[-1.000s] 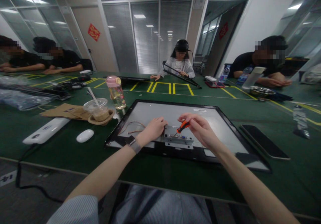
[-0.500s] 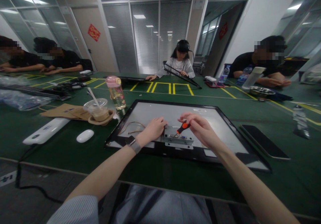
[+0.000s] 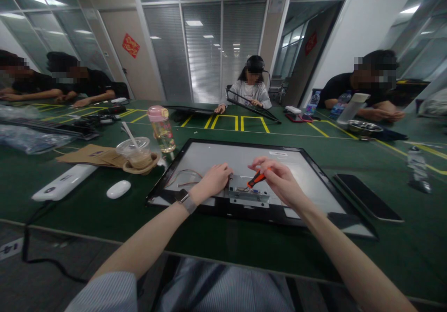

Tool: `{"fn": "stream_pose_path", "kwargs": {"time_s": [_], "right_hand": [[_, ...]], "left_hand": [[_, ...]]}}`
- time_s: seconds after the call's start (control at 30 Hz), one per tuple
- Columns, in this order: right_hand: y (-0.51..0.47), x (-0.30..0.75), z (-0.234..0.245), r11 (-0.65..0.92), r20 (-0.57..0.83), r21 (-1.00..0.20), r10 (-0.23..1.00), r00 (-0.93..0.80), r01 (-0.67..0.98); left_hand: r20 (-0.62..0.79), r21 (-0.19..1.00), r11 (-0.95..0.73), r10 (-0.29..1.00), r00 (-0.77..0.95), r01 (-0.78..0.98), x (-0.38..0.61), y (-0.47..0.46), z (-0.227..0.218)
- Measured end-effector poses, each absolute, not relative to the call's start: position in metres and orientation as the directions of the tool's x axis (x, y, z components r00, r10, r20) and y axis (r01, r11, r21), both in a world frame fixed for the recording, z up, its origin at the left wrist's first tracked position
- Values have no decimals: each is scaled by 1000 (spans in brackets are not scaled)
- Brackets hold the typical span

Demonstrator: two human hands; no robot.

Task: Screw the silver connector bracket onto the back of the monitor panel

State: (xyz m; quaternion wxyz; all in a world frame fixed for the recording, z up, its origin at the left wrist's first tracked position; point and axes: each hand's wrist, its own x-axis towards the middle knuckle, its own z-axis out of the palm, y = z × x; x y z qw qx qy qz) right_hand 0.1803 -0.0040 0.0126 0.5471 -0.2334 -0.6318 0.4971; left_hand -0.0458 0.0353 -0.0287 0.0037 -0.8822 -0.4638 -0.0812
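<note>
A flat display panel (image 3: 209, 151) with a black frame lies on the green table. Near its front edge sits a metal bracket (image 3: 249, 199) carrying a small circuit board with connectors. My left hand (image 3: 217, 178) rests on the panel, its curled fingers gripping the bracket's left end. An orange-and-black screwdriver (image 3: 257, 177) is pinched in the fingers of my right hand (image 3: 279, 176), tilted with its tip down at the board; the tip itself is hard to make out. Thin loose wires (image 3: 185, 177) lie on the panel left of my left hand.
Left of the panel are a pink-lidded bottle (image 3: 160, 130), a plastic cup (image 3: 134, 150) in a cardboard holder, a white mouse-like case (image 3: 118, 189) and a white power strip (image 3: 64, 182). On the right lies a black phone (image 3: 368, 197). Several people sit across the table.
The screwdriver has turned slightly in my right fingers, showing more orange on its handle. My left hand stays at the bracket. Across the table, a person's hand has shifted a little.
</note>
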Motion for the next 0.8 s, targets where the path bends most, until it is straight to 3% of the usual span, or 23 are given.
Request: {"fn": "stream_pose_path", "kwargs": {"time_s": [0.23, 0.47, 0.67, 0.8], "right_hand": [[-5, 180, 12, 362, 413, -907, 865, -286, -215], [-2, 180, 10, 479, 508, -861, 828, -238, -173], [-3, 182, 9, 392, 424, -905, 853, -304, -162], [-3, 180, 9, 439, 473, -881, 838, -273, -176]], "left_hand": [[139, 73, -559, 826, 546, 826, -45, 34, -27], [145, 93, -570, 819, 555, 816, -46, 35, -28], [128, 70, -557, 828, 546, 828, -45, 34, -25], [131, 70, -561, 825, 550, 825, -45, 34, -27]]}}
